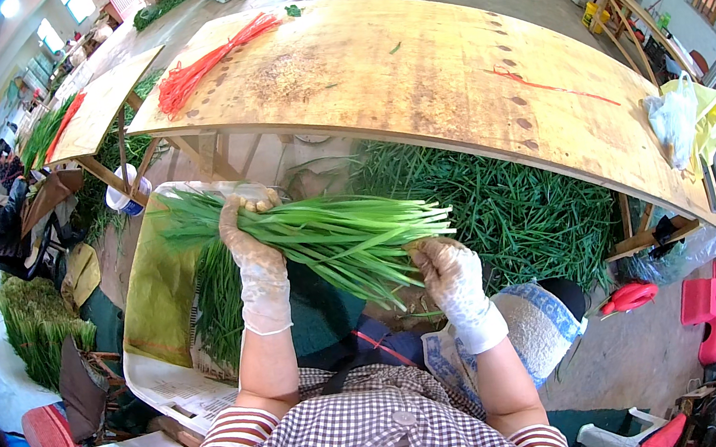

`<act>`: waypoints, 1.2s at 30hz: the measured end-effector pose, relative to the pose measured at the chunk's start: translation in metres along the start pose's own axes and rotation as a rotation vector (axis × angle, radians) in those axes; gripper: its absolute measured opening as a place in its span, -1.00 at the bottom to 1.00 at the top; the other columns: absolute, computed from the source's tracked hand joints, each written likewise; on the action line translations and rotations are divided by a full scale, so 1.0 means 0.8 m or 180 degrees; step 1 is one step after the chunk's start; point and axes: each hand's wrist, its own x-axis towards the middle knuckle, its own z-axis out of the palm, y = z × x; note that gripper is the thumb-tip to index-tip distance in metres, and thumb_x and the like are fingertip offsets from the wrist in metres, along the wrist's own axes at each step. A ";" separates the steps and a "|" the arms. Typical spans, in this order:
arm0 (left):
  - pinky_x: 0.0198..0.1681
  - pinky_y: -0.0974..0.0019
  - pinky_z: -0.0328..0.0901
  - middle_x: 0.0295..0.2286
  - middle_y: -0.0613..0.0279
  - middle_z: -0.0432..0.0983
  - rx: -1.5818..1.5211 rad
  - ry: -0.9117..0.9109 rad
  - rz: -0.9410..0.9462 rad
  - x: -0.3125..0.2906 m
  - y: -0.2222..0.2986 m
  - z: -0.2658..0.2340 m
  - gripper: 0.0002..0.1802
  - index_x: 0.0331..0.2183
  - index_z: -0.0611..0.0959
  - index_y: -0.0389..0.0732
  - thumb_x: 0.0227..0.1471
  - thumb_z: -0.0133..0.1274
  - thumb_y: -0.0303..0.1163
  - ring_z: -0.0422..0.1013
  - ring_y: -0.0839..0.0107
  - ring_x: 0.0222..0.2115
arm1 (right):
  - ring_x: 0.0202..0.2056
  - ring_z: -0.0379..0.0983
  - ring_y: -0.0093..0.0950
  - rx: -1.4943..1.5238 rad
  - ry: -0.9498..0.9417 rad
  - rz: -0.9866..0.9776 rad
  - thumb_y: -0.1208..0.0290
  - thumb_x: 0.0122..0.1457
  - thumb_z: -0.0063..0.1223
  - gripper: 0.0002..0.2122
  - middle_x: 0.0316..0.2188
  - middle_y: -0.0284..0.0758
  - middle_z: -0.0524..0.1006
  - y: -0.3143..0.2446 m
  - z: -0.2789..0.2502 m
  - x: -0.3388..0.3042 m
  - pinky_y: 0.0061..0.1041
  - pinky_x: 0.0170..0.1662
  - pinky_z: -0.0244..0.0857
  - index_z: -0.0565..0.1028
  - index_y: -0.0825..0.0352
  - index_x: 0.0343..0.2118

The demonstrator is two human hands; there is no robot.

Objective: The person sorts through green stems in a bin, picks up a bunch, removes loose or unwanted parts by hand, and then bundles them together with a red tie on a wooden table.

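My left hand (254, 242), in a soiled pale glove, wraps round a thick bunch of garlic chives (341, 230) held level in front of me. The leafy tips point left and the pale cut ends fan out to the right. At those ends my right hand (454, 279), gloved likewise, is closed with thumb and fingers pinching some of the lower stems. More chives (222, 300) lie in a white plastic crate (147, 373) below my left hand, beside a yellow-green sheet (163, 290) over its edge.
A long wooden table (408, 54) stands ahead, bearing red ties (215, 66) and a plastic bag (672, 123) at its right end. Loose greens (510, 212) lie heaped beneath it. A seated person (8, 211) is at far left; red stools (703, 300) stand right.
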 end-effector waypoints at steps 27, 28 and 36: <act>-0.29 0.36 0.28 -0.56 0.44 0.35 -0.0489 -0.1246 -0.0269 0.042 0.032 -0.052 -0.75 -0.58 0.39 -0.07 -0.02 -0.01 -0.17 0.31 0.51 -0.46 | -0.35 0.43 -0.60 0.2286 -0.0435 0.1944 0.51 -0.05 0.16 -0.76 -0.32 -0.33 0.56 0.004 -0.051 0.011 -0.61 -0.23 0.32 0.54 0.34 -0.26; -0.27 0.37 0.27 -0.56 0.45 0.34 -0.0477 -0.1388 -0.0290 0.038 0.033 -0.051 -0.76 -0.57 0.39 -0.07 -0.02 -0.01 -0.17 0.30 0.53 -0.45 | -0.37 0.43 -0.61 0.2480 -0.0512 0.2192 0.51 -0.04 0.16 -0.77 -0.34 -0.32 0.56 0.004 -0.052 0.010 -0.61 -0.26 0.33 0.53 0.35 -0.25; -0.26 0.48 0.23 -0.58 0.50 0.27 -0.1062 -0.1942 -0.0522 -0.008 0.021 0.000 -0.78 -0.60 0.35 -0.06 -0.01 0.02 -0.33 0.27 0.60 -0.45 | -0.27 0.46 -0.32 0.1487 -0.0457 0.1043 0.47 -0.14 0.20 -0.72 -0.27 -0.25 0.51 0.009 -0.015 -0.003 -0.47 -0.22 0.33 0.55 0.23 -0.27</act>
